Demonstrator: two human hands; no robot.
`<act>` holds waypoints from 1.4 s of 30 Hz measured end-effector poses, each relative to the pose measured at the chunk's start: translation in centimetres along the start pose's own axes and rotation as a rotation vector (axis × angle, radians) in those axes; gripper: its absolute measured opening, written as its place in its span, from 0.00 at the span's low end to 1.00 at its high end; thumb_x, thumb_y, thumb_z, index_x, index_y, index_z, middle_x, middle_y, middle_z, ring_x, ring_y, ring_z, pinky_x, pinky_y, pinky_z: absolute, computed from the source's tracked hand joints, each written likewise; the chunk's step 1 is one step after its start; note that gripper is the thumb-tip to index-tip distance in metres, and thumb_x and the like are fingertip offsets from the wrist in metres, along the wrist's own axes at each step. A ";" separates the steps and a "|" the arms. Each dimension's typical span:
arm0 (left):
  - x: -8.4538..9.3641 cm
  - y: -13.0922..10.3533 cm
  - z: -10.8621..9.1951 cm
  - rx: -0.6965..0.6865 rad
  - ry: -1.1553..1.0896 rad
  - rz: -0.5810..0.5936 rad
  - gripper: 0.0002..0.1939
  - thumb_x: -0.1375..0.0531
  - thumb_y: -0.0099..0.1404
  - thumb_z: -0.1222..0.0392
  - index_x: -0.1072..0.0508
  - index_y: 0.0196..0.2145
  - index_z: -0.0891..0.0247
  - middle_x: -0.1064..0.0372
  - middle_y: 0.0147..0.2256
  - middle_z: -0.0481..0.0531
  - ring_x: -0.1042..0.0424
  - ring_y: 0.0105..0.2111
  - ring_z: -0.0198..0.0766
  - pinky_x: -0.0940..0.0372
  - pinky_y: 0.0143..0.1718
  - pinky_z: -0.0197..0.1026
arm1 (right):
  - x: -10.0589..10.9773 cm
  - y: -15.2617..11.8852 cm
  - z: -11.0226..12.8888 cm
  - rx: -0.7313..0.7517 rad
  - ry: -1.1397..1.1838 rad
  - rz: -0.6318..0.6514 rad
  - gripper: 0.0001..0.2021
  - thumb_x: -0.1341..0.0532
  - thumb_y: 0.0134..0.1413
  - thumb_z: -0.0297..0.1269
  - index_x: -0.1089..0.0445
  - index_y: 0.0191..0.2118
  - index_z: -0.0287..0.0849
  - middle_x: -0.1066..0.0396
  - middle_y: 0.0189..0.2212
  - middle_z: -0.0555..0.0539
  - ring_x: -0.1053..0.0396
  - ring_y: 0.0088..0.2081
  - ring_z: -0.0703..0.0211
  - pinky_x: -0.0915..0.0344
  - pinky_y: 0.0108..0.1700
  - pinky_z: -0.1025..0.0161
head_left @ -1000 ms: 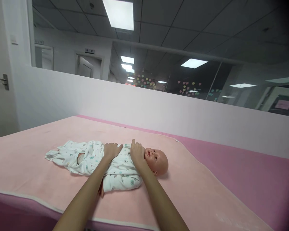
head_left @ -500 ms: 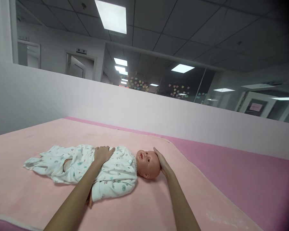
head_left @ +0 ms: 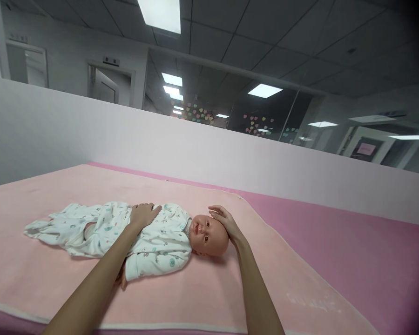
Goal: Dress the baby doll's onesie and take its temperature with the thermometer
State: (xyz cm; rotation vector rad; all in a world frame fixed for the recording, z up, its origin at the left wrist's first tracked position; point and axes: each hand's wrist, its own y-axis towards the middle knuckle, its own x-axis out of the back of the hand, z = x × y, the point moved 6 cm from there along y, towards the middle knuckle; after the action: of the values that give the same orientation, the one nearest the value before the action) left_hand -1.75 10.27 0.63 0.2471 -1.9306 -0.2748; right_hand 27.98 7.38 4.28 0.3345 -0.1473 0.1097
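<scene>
Head view: the biggest thing in sight is the dim room beyond a tilted band of glass, its dark ceiling (head_left: 216, 44) set with bright light panels (head_left: 162, 15). Below the glass runs a white wall (head_left: 195, 144), crossing from one side to the other. In front of it spreads a pink surface (head_left: 370, 246), mostly covered by a paler pink cloth (head_left: 181, 302) with a light edging. At the upper left, beyond the glass, is a doorway whose door (head_left: 104, 87) is ajar.

The baby doll (head_left: 157, 237) lies on its back on the cloth, feet end to the left and head (head_left: 211, 237) to the right, face turned up and towards the camera. It wears a white printed garment (head_left: 108, 223), and one sleeve (head_left: 157, 264) lies on the near side.

The left hand (head_left: 143, 216) rests flat across the doll's middle, fingers extended and close together, thumb apart, pressing on the garment without gripping it. The right hand (head_left: 227, 223) is curved against the crown, its fingers stretched out, slightly bent and loosely spread along the far side of the head, cupping rather than clasping it.

Smallest are the doll's hand (head_left: 123, 280) below the cuff and heart-shaped stickers (head_left: 254, 124) on the glass.
</scene>
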 end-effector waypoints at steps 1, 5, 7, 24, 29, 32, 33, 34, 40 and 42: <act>0.0 0.0 0.0 0.001 0.001 0.000 0.26 0.59 0.59 0.43 0.29 0.30 0.63 0.29 0.37 0.59 0.34 0.41 0.48 0.47 0.44 0.48 | -0.1 -0.1 0.0 -0.015 -0.008 0.010 0.16 0.36 0.39 0.43 0.29 0.37 0.46 0.33 0.46 0.49 0.37 0.48 0.56 0.41 0.48 0.61; 0.1 0.0 0.0 0.003 0.007 -0.005 0.27 0.59 0.59 0.43 0.29 0.30 0.63 0.28 0.36 0.59 0.33 0.41 0.48 0.46 0.43 0.48 | -0.8 -0.3 -0.3 -0.122 -0.002 0.105 0.16 0.38 0.40 0.45 0.26 0.35 0.40 0.30 0.43 0.44 0.36 0.48 0.51 0.41 0.51 0.56; 0.1 0.0 0.0 0.002 0.008 -0.006 0.27 0.59 0.59 0.43 0.29 0.30 0.63 0.28 0.37 0.59 0.33 0.41 0.48 0.46 0.43 0.48 | -0.8 -0.3 -0.2 -0.124 0.024 0.082 0.17 0.38 0.39 0.45 0.26 0.35 0.40 0.29 0.42 0.44 0.35 0.47 0.51 0.41 0.51 0.56; 0.2 0.0 -0.1 0.007 -0.017 0.022 0.26 0.59 0.59 0.43 0.29 0.31 0.62 0.29 0.38 0.58 0.34 0.42 0.49 0.47 0.45 0.49 | -1.1 -0.5 -0.1 -0.143 0.009 0.098 0.17 0.39 0.41 0.46 0.26 0.35 0.40 0.28 0.41 0.45 0.34 0.46 0.52 0.40 0.50 0.57; 0.1 0.0 -0.1 -0.005 -0.035 0.038 0.26 0.59 0.59 0.43 0.30 0.34 0.62 0.29 0.40 0.58 0.34 0.42 0.49 0.49 0.46 0.51 | -0.7 -0.4 -0.1 -0.127 0.027 0.051 0.17 0.38 0.40 0.43 0.27 0.39 0.42 0.31 0.46 0.46 0.37 0.50 0.54 0.43 0.53 0.59; 0.0 0.0 0.0 -0.006 -0.027 0.037 0.26 0.59 0.59 0.43 0.29 0.35 0.62 0.30 0.40 0.59 0.34 0.43 0.49 0.49 0.46 0.51 | -0.8 -0.5 -0.1 -0.131 -0.004 0.087 0.16 0.40 0.42 0.44 0.27 0.37 0.41 0.30 0.44 0.45 0.36 0.48 0.53 0.42 0.52 0.58; 0.0 0.0 0.0 -0.007 -0.025 0.035 0.26 0.60 0.59 0.43 0.29 0.35 0.62 0.30 0.40 0.59 0.34 0.43 0.49 0.49 0.47 0.51 | -0.9 -0.5 -0.1 -0.133 -0.010 0.097 0.15 0.40 0.43 0.44 0.26 0.36 0.40 0.29 0.43 0.45 0.35 0.47 0.52 0.41 0.51 0.57; 0.0 0.1 0.0 -0.007 -0.023 0.034 0.26 0.60 0.59 0.43 0.29 0.35 0.62 0.30 0.41 0.59 0.34 0.44 0.49 0.49 0.47 0.51 | -0.9 -0.5 -0.1 -0.131 -0.011 0.096 0.15 0.40 0.43 0.44 0.26 0.36 0.40 0.29 0.42 0.45 0.35 0.47 0.52 0.41 0.51 0.57; -0.5 0.2 0.2 0.007 -0.022 0.092 0.27 0.60 0.59 0.42 0.30 0.39 0.61 0.31 0.44 0.60 0.36 0.47 0.50 0.53 0.50 0.55 | -0.7 -0.5 -0.2 -0.137 0.005 0.063 0.16 0.39 0.42 0.44 0.26 0.36 0.40 0.29 0.42 0.45 0.34 0.47 0.52 0.41 0.51 0.57; -0.6 0.2 0.2 0.010 -0.021 0.110 0.27 0.60 0.59 0.43 0.31 0.41 0.61 0.32 0.45 0.61 0.37 0.48 0.50 0.55 0.51 0.57 | -0.6 -0.5 -0.2 -0.141 0.020 0.048 0.17 0.39 0.41 0.43 0.28 0.39 0.42 0.29 0.42 0.46 0.35 0.47 0.53 0.41 0.51 0.57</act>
State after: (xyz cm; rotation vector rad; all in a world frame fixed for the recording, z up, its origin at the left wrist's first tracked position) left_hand -1.72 10.70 0.06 0.1446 -1.9590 -0.1954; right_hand 27.43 6.96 3.84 0.1896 -0.1420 0.1494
